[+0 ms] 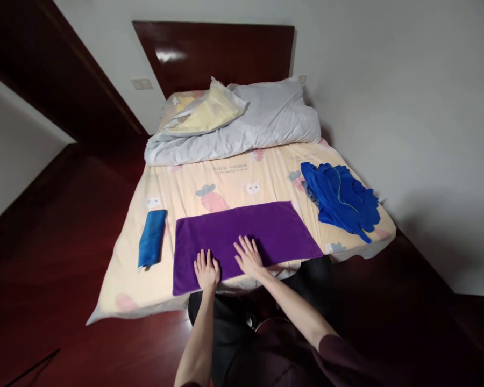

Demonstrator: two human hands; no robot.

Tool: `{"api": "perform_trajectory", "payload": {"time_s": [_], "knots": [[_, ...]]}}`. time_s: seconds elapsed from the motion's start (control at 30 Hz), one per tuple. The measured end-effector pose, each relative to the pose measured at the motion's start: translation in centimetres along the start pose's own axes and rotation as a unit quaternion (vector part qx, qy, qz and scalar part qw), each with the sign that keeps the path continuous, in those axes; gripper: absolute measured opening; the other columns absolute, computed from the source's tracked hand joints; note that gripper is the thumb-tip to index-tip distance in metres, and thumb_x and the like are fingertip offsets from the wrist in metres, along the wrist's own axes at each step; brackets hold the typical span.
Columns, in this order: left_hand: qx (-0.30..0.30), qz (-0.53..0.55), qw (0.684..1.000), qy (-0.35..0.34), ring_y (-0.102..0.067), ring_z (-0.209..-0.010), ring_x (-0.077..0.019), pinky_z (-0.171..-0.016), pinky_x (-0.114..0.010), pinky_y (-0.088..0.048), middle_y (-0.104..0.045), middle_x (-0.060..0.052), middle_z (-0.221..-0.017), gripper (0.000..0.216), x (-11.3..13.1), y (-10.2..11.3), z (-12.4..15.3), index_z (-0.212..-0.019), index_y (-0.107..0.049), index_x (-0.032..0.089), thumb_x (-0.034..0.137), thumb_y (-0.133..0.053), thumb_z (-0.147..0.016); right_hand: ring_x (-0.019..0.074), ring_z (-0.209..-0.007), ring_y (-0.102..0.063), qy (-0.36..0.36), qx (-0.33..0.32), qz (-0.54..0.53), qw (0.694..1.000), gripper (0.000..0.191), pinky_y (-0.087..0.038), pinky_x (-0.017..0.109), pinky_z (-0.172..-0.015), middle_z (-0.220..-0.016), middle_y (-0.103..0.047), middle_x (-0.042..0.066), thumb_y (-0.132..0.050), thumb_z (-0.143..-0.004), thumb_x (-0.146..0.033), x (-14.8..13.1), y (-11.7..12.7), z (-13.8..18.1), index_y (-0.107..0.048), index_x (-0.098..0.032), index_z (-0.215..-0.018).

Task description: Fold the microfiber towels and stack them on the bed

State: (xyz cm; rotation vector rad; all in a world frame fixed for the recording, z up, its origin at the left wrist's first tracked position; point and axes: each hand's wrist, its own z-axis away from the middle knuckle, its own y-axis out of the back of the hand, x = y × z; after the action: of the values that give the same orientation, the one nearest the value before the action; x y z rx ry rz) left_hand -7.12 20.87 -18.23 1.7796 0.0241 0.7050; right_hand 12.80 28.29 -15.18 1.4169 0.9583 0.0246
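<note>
A purple towel [234, 228] lies spread flat near the foot of the bed, its long side along the mattress edge. My left hand [207, 271] rests palm down on the towel's front part, left of its middle, fingers spread. To the right of it, my right hand [249, 256] also lies flat on the towel with its fingers apart. A folded blue towel [152, 238] sits left of the purple one. On the right side of the bed is a loose heap of blue cloth [341, 196], crumpled, partly over something greyish.
The bed [125, 279] has a pale sheet with carrot and cat prints. A grey quilt [274, 110] is bunched toward the dark wooden headboard [226, 54], with a pale yellow cloth [213, 110] on it. White wall [427, 107] stands at right; dark red floor [64, 231] at left.
</note>
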Motion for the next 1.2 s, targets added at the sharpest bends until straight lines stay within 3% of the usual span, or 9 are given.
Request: {"api": "perform_trajectory", "payload": {"time_s": [0.13,0.33,0.43,0.63,0.77,0.9,1.07,1.2], "knots": [[0.020,0.013,1.000,-0.013,-0.022,-0.158,-0.0330,-0.128,-0.059,-0.015,-0.032,-0.016,-0.168,0.060,-0.9,-1.1,0.4,-0.159,-0.041,0.017,0.029,-0.039,-0.100,0.0312,-0.160,-0.013,-0.017,-0.032,0.018,0.999,0.062,-0.014,0.059,-0.128,-0.173,-0.016,0.007,-0.047,-0.104,-0.044,0.0,-2.7,0.4,-0.035,-0.025,-0.162],[0.009,0.018,1.000,-0.002,-0.021,-0.158,-0.0334,-0.128,-0.061,-0.015,-0.029,-0.013,-0.170,0.063,-0.5,-0.5,0.2,-0.161,-0.036,0.021,0.028,-0.039,-0.099,0.0260,-0.160,-0.016,0.001,-0.046,0.039,0.998,0.062,-0.013,0.052,-0.130,-0.173,-0.017,0.004,-0.047,-0.105,-0.049,3.1,-0.2,0.8,-0.035,-0.027,-0.162],[0.008,0.018,1.000,-0.006,-0.023,-0.158,-0.0343,-0.127,-0.062,-0.015,-0.030,-0.014,-0.169,0.063,-0.2,-0.4,0.3,-0.161,-0.037,0.019,0.028,-0.039,-0.099,0.0252,-0.160,-0.017,-0.030,-0.035,0.060,0.997,0.061,-0.012,0.051,-0.130,-0.173,-0.019,0.005,-0.046,-0.105,-0.047,7.1,2.6,1.6,-0.036,-0.026,-0.162],[0.042,-0.019,0.999,-0.026,-0.029,-0.156,-0.0323,-0.126,-0.059,-0.023,-0.037,-0.014,-0.166,0.060,-0.2,-0.5,0.4,-0.158,-0.042,0.021,0.029,-0.040,-0.099,0.0248,-0.159,-0.020,-0.113,0.023,0.119,0.986,0.059,-0.014,0.051,-0.129,-0.171,-0.025,0.005,-0.038,-0.106,-0.045,17.7,9.2,5.1,-0.037,-0.023,-0.161],[0.044,-0.032,0.998,-0.036,-0.029,-0.156,-0.0318,-0.126,-0.058,-0.023,-0.038,-0.014,-0.165,0.059,-0.2,-0.4,0.4,-0.158,-0.041,0.021,0.029,-0.039,-0.100,0.0246,-0.159,-0.022,-0.131,0.042,0.141,0.980,0.060,-0.014,0.051,-0.130,-0.171,-0.027,0.006,-0.037,-0.106,-0.044,22.5,12.1,6.6,-0.036,-0.021,-0.162],[0.034,-0.031,0.998,-0.032,-0.028,-0.156,-0.0324,-0.126,-0.060,-0.022,-0.036,-0.014,-0.166,0.061,-0.3,-0.6,0.3,-0.160,-0.038,0.022,0.029,-0.039,-0.100,0.0255,-0.158,-0.026,-0.141,0.058,0.156,0.976,0.062,-0.013,0.052,-0.130,-0.170,-0.029,0.007,-0.037,-0.105,-0.044,24.0,13.0,6.8,-0.034,-0.020,-0.162],[0.013,-0.044,0.999,-0.017,-0.021,-0.159,-0.0313,-0.129,-0.056,-0.017,-0.029,-0.014,-0.170,0.061,-0.3,-0.8,0.1,-0.161,-0.038,0.017,0.029,-0.036,-0.101,0.0253,-0.157,-0.027,-0.135,0.069,0.170,0.974,0.063,-0.015,0.052,-0.129,-0.169,-0.032,0.008,-0.034,-0.105,-0.044,23.7,13.0,6.8,-0.033,-0.019,-0.163],[-0.043,-0.041,0.997,-0.046,-0.023,-0.159,-0.0287,-0.130,-0.052,-0.017,-0.030,-0.012,-0.169,0.059,-2.5,0.7,-0.8,-0.158,-0.043,0.018,0.032,-0.039,-0.101,0.0261,-0.157,-0.028,-0.130,0.074,0.190,0.970,0.065,-0.018,0.053,-0.129,-0.167,-0.036,0.012,-0.029,-0.104,-0.048,23.9,12.7,6.9,-0.036,-0.016,-0.161]]}}
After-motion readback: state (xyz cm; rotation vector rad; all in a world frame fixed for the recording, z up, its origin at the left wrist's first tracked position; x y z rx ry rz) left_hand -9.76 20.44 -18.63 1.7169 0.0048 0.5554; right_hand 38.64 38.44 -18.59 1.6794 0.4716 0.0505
